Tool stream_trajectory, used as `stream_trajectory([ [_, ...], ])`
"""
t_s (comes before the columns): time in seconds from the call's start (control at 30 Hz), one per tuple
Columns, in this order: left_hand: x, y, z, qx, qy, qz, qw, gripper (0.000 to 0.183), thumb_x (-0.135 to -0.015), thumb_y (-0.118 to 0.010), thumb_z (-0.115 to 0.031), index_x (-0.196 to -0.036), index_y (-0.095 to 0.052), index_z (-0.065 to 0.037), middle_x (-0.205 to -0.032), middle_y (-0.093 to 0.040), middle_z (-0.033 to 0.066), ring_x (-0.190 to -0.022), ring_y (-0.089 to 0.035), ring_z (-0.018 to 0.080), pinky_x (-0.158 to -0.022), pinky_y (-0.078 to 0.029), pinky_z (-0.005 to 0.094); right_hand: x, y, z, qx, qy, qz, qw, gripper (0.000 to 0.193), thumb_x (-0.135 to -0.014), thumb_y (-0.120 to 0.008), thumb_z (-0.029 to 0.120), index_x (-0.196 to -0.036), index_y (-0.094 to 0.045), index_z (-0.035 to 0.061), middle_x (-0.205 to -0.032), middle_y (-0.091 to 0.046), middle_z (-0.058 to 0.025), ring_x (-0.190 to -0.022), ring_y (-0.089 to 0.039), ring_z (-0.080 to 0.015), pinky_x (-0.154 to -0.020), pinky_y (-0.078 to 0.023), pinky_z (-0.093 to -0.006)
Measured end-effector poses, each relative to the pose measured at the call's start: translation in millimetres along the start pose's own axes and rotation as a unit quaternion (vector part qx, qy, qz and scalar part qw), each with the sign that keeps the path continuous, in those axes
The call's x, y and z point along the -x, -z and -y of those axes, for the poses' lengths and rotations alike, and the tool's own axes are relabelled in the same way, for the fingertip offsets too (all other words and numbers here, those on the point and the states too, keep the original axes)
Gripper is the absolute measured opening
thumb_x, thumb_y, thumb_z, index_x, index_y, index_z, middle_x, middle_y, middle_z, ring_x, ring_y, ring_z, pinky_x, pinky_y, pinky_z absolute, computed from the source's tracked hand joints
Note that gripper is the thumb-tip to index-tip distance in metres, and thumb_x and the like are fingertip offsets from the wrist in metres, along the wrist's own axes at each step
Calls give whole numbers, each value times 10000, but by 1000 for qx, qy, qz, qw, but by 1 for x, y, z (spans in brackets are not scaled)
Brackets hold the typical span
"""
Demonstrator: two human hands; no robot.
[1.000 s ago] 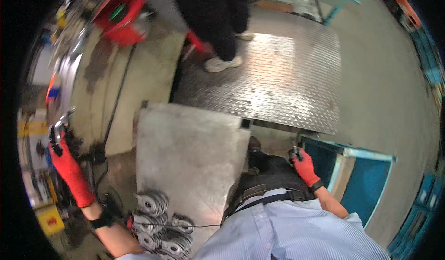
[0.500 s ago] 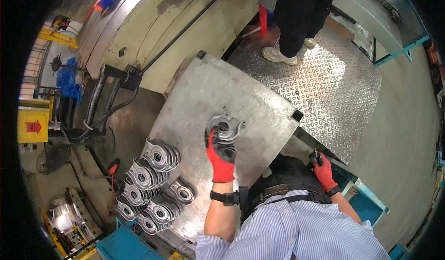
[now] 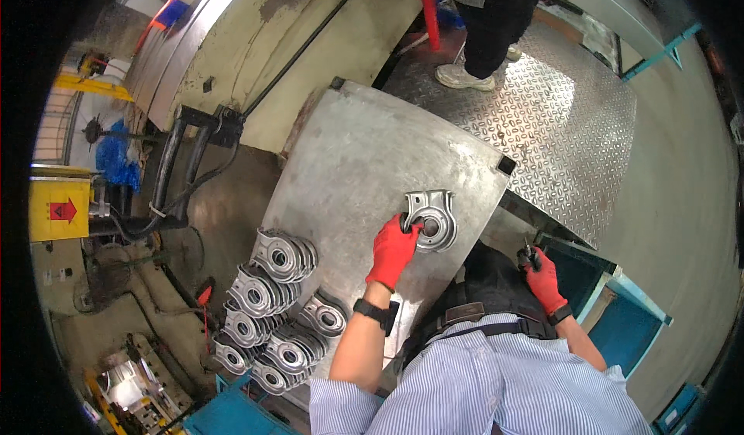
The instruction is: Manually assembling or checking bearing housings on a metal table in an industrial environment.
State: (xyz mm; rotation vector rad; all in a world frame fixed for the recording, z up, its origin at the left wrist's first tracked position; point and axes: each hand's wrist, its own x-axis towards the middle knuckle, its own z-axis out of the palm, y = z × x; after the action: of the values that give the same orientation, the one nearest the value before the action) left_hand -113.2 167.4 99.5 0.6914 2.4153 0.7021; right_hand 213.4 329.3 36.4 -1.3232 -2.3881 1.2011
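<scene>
Firstly, what we cannot see well: the right hand (image 3: 542, 278), red glove, lower right of centre, is closed around a small dark object (image 3: 528, 258) whose kind we cannot make out; most of it is hidden in the fist. The second person (image 3: 488, 24) at top centre is cut off above the legs, only dark trousers and a light shoe showing on the chequer plate (image 3: 573, 133). Stacked castings (image 3: 275, 303) at lower left overlap each other, so we cannot give a count. Frame edges are black and bent by the lens; machinery at far left is dim.

Left hand (image 3: 393, 251), also red-gloved, w/ a dark watch at the wrist, sits at centre frame. Its fingers curl over the near-left edge of the metal bracket (image 3: 432, 218), gripping it; the thumb side is hidden under the glove.

Bracket: a grey cast part, approx. flat, w/ a round bore in the middle, a raised ring around it and squared lugs at its top end. It lies on the steel table (image 3: 364, 148), right-of-centre part of the slab, near the table's right edge, well apart from the stacked castings. Surface looks dull, unpainted.

Table is bare grey plate, scuffed, w/ a dark corner block at upper right.
</scene>
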Motion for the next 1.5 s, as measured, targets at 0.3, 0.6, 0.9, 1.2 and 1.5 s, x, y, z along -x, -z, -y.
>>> stream_trajectory([
  [0.3,24,5,28,255,12,14,967,195,-833,-637,-194,-888,-588,-14,-740,-596,84,-596,-562,167,-522,-465,332,38,-9,50,-10,29,46,998,361,-763,-632,94,-1114,-570,43,-1002,-626,-199,-954,-606,-359,-809,-478,-390],
  [0.6,128,-9,69,548,188,103,808,163,-848,-625,-93,-985,-597,-8,-815,-604,42,-657,-590,133,-533,-541,294,76,-56,94,34,122,168,978,422,-775,-638,161,-1177,-537,83,-1071,-615,-158,-980,-585,-356,-831,-473,-427],
  [0.9,131,-60,83,465,151,3,872,203,-800,-654,-81,-964,-610,31,-858,-667,125,-770,-652,201,-579,-535,333,77,-88,87,99,174,185,962,429,-757,-629,131,-1170,-525,82,-1070,-601,-170,-986,-575,-357,-836,-472,-426],
  [1.2,127,-79,87,401,144,-36,904,244,-775,-686,-166,-916,-632,26,-842,-672,179,-796,-656,312,-674,-484,382,70,-102,74,124,170,181,961,440,-750,-613,129,-1170,-512,45,-1121,-580,-182,-1036,-553,-352,-877,-459,-419],
  [1.5,127,-87,98,364,112,-61,923,239,-765,-678,-167,-891,-639,33,-839,-664,207,-816,-655,332,-679,-474,382,67,-108,73,126,180,162,962,427,-740,-614,123,-1148,-518,45,-1090,-589,-184,-1001,-566,-360,-848,-467,-422],
])
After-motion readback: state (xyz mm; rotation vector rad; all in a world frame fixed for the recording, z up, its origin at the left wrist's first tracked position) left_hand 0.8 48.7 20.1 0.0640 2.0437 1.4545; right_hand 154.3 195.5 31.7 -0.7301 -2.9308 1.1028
